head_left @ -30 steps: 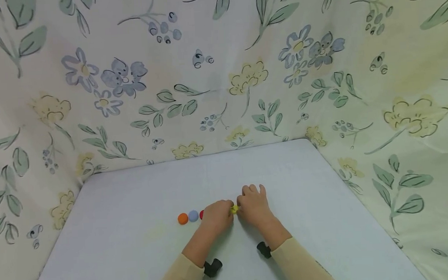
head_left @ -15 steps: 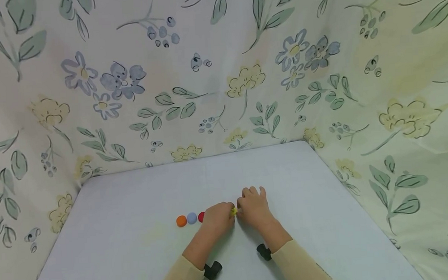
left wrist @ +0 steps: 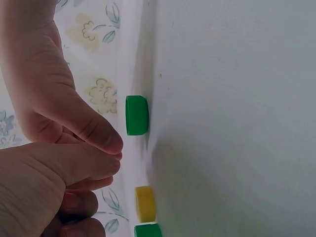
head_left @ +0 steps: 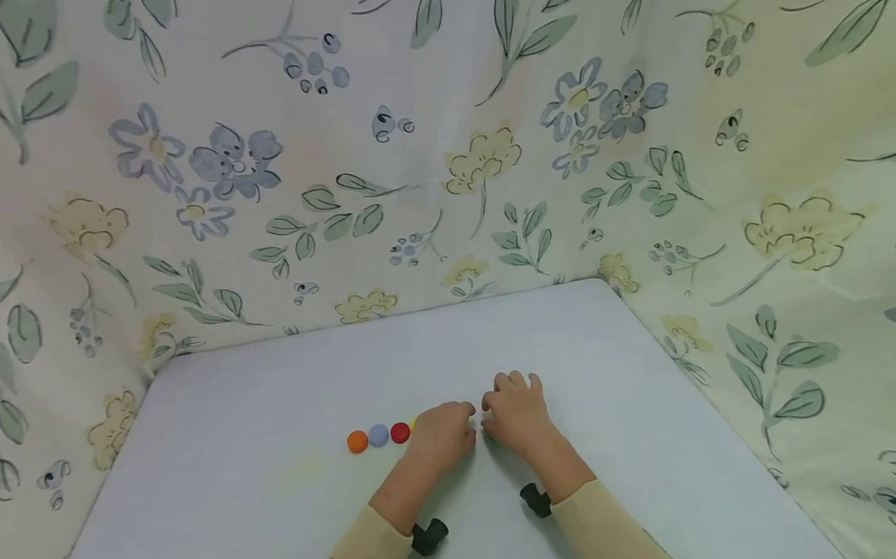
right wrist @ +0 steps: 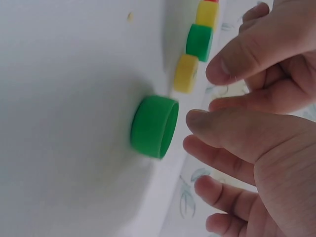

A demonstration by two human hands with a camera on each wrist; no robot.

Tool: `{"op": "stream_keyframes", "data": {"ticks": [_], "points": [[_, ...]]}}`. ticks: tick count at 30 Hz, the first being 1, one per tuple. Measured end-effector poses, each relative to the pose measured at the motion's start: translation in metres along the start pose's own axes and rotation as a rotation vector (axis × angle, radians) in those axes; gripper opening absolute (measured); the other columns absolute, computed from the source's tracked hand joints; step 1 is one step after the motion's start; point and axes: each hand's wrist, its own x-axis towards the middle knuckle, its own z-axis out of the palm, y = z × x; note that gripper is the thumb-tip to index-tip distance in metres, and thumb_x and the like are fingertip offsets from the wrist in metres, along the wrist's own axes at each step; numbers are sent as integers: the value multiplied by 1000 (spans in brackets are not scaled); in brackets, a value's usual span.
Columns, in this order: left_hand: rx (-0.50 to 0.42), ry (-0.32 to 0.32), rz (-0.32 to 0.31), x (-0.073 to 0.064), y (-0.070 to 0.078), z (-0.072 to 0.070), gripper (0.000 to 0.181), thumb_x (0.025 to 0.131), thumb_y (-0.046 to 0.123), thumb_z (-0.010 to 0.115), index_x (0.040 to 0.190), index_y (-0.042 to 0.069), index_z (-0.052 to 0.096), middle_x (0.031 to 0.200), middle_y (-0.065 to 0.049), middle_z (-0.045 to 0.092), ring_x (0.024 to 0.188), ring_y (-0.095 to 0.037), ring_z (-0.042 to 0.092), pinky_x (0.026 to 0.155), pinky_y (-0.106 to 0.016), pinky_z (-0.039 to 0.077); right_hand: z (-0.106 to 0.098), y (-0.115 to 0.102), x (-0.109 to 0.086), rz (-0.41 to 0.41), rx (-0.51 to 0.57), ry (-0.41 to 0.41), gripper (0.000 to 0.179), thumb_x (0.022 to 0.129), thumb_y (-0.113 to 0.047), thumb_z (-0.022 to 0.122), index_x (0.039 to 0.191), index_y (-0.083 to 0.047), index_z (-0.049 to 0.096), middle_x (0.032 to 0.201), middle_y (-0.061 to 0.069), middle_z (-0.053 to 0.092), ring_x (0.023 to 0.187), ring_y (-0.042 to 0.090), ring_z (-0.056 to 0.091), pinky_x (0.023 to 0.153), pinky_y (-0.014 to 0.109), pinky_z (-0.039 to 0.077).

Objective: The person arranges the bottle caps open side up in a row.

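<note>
Small round caps stand in a row on the white table. In the head view, an orange cap (head_left: 357,441), a light blue cap (head_left: 378,435) and a red cap (head_left: 400,432) show left of my left hand (head_left: 441,437). The right wrist view has a green cap (right wrist: 199,42), then a yellow cap (right wrist: 186,73) near the left hand's fingertips, which hold nothing. A hollow green cap (right wrist: 154,127) ends the row, just apart from the loosely bent fingers of my right hand (head_left: 520,410). From above, my hands mostly hide these last caps.
White cloth covers the table (head_left: 273,395). Behind it and along the sides hangs a floral curtain (head_left: 428,172). A black wrist mount sits under each sleeve: the left mount (head_left: 429,537) and the right mount (head_left: 535,500).
My hands have drawn slightly apart, the right one moving right. The yellow cap seen between the fingertips is now let go and hidden from above. The red cap shows more fully.
</note>
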Motion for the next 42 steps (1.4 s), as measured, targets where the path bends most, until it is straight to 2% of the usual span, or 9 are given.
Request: {"op": "stream_keyframes", "data": {"ticks": [7, 18, 21, 25, 29, 32, 42], "points": [[-14, -56, 19, 3, 5, 2, 27, 93, 21, 76, 117, 9, 73, 105, -4, 75, 97, -21, 70, 83, -36, 57, -1, 10, -5, 21, 4, -19, 20, 86, -35, 83, 99, -20, 79, 100, 2, 58, 102, 28, 51, 104, 65, 34], [-21, -84, 54, 7, 14, 6, 27, 92, 20, 76, 117, 10, 74, 103, -3, 74, 95, -19, 69, 82, -36, 57, -7, 18, -14, 23, 44, -17, 12, 89, -28, 81, 98, -19, 81, 97, 1, 59, 97, 25, 52, 98, 62, 38], [-21, -109, 53, 7, 18, 6, 25, 91, 22, 77, 113, 11, 74, 94, 0, 72, 84, -16, 65, 76, -35, 56, -6, 21, -16, 25, 57, -42, 9, 90, -25, 80, 98, -21, 81, 96, 0, 59, 95, 24, 52, 95, 60, 39], [-16, -102, 77, 6, 22, 7, 20, 90, 26, 79, 101, 12, 72, 80, 3, 63, 69, -13, 54, 64, -32, 50, -4, 25, -19, 27, 80, -72, 9, 90, -22, 79, 99, -21, 82, 94, -1, 60, 93, 23, 53, 95, 61, 39], [-3, -88, 98, 7, 21, 8, 21, 90, 28, 79, 100, 12, 71, 78, 4, 61, 67, -12, 52, 62, -30, 48, -6, 25, -21, 28, 122, -102, 12, 89, -23, 80, 100, -20, 82, 95, 0, 61, 94, 24, 54, 98, 64, 37], [2, -92, 88, 8, 21, 9, 23, 90, 29, 78, 103, 11, 72, 79, 4, 61, 68, -12, 52, 63, -29, 48, -7, 24, -21, 18, 137, -123, 17, 86, -27, 82, 101, -20, 81, 96, 0, 61, 95, 25, 54, 99, 66, 35], [-50, -111, 37, 7, 23, 9, 16, 92, 28, 75, 96, 13, 71, 72, 3, 54, 65, -15, 49, 59, -29, 42, -5, 24, -20, -10, 121, -151, 25, 82, -28, 84, 105, -20, 81, 96, 0, 62, 94, 23, 53, 101, 66, 35]]}}
